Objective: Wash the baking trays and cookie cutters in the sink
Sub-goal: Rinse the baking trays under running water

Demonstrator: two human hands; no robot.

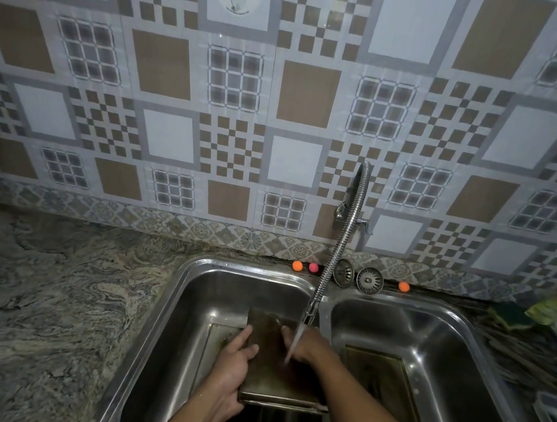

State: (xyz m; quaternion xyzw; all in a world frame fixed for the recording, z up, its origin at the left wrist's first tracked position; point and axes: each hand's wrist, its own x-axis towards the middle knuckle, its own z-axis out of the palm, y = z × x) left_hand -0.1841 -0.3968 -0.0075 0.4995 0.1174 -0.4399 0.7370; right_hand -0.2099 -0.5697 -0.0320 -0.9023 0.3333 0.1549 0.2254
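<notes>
A person's left hand and right hand hold a dark baking tray under running water in the left basin of a steel double sink. The left grip is closed on the tray's left edge, thumb over the top face and forefinger stretched along the side. The right hand lies on the face with its fingers laid out forward, clasping nothing. A stream of water from the flexible tap falls across the right hand's knuckles. Just beyond the left grip and lower in the same basin lies a second tray. A third tray lies in the basin to the right of the right hand. Well beyond both grips, on the ledge by the tiled wall, stand two strainer plugs among small orange and pink balls — a green sponge rests far right. The marbled surface spreads left of the left grip.
</notes>
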